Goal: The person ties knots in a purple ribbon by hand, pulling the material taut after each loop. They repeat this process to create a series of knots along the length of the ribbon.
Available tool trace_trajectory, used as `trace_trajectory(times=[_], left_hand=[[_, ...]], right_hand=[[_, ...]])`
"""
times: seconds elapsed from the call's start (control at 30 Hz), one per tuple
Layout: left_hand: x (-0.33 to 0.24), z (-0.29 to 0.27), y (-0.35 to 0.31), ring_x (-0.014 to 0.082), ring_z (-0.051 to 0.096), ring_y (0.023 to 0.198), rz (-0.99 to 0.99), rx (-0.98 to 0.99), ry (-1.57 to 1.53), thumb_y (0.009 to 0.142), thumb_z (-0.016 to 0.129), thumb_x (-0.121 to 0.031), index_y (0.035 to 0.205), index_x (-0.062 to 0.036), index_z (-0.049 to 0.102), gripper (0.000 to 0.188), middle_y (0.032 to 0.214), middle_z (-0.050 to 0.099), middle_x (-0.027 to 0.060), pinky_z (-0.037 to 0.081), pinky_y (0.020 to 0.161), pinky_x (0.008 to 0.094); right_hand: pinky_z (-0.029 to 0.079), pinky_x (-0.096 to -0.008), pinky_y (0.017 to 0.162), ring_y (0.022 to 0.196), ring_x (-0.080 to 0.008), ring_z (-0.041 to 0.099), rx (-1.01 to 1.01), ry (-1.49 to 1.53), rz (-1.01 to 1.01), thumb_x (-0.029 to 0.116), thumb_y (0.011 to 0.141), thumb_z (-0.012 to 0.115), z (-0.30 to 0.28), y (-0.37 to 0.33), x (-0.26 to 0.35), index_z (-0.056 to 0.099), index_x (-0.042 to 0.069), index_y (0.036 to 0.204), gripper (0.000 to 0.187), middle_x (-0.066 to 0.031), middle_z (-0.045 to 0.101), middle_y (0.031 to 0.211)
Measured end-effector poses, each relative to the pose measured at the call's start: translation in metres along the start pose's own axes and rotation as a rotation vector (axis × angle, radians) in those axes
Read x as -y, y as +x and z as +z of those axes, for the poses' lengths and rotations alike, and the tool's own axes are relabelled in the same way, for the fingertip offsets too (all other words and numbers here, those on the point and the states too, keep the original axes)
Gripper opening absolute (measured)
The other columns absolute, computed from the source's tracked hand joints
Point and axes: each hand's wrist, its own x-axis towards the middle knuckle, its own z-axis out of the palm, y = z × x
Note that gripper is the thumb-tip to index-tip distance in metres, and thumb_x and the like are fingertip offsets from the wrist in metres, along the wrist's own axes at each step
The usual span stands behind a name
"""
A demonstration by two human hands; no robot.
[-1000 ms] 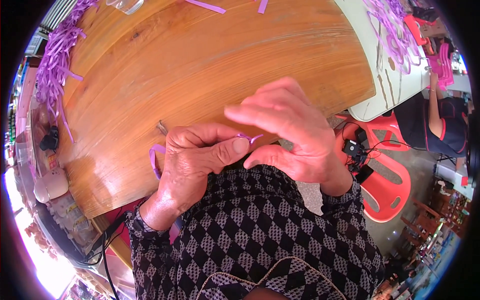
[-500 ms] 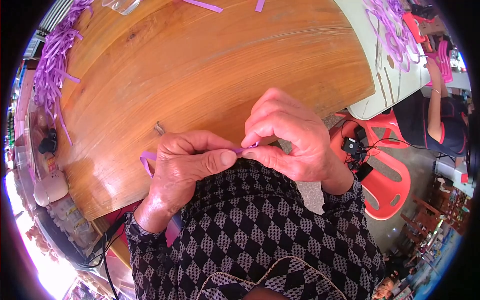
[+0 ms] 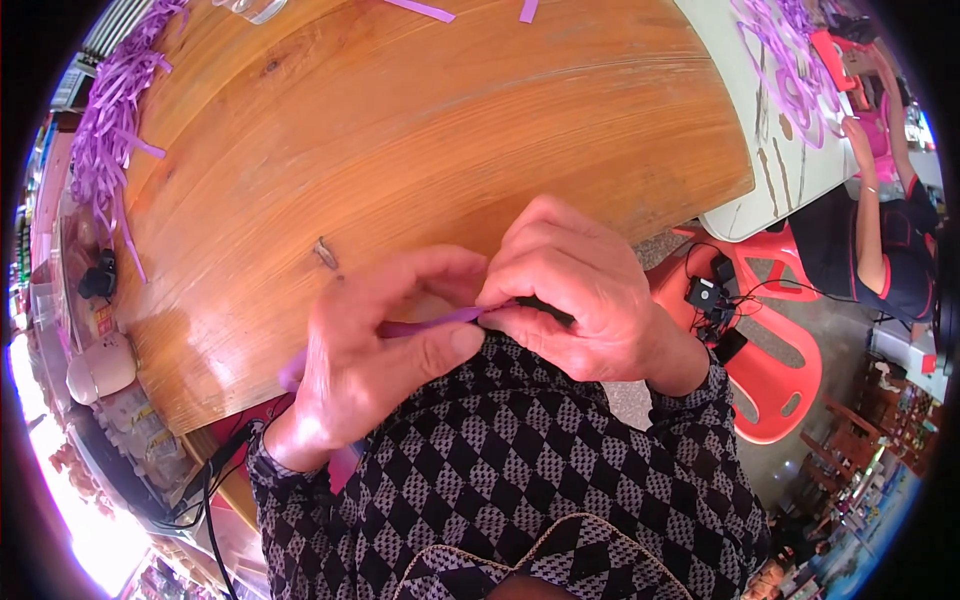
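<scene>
A narrow purple ribbon runs between my two hands at the table's near edge, in front of my patterned top. My right hand pinches its right end between thumb and bent fingers. Around the rest of it my left hand curls loosely, thumb and forefinger apart, the strip crossing the gap above the thumb. The left hand's lower fingers are hidden. A blurred purple tail comes out at its left side.
The wooden table bears a small dark mark. A pile of purple ribbons lies left; ribbon loops lie on a white table. A red chair holds cables and a black box. A co-worker's arm reaches in at right.
My left thumb and forefinger have parted, uncovering more ribbon between them. The right fingers have closed in more tightly. At the right, the co-worker's arms have shifted.
</scene>
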Motion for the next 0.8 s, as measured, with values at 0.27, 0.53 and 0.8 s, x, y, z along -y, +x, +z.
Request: trace_trajectory(times=[0.27,0.53,0.8], left_hand=[[0.006,-0.007,0.006,0.0037,0.051,0.059,-0.255,0.094,-0.08,0.081,0.067,-0.011,0.089,0.0026,0.065,0.015,0.072,0.063,0.0024,0.039,0.052,0.017],[0.015,-0.006,0.006,0.0017,0.045,0.053,-0.339,0.018,-0.204,0.079,0.069,-0.011,0.086,0.0011,0.066,0.014,0.068,0.062,-0.0002,0.032,0.046,0.0163],[0.018,-0.003,0.006,0.0012,0.04,0.049,-0.346,-0.045,-0.26,0.078,0.07,-0.011,0.082,0.0,0.066,0.012,0.064,0.059,-0.0006,0.027,0.042,0.016]], right_hand=[[0.043,-0.0319,0.057,0.068,-0.0235,0.054,-0.052,-0.071,0.035,0.0,0.057,0.075,-0.003,-0.002,0.006,0.058,0.003,0.083,0.031,-0.006,0.059,0.072],[0.044,-0.033,0.06,0.071,-0.0248,0.054,-0.033,-0.053,-0.006,0.012,0.055,0.078,-0.006,-0.002,0.004,0.061,0.001,0.09,0.041,-0.0079,0.06,0.078],[0.043,-0.0327,0.059,0.07,-0.0249,0.053,-0.095,-0.088,-0.003,0.011,0.053,0.079,0.008,-0.008,0.001,0.062,0.001,0.09,0.043,-0.0081,0.06,0.078]])
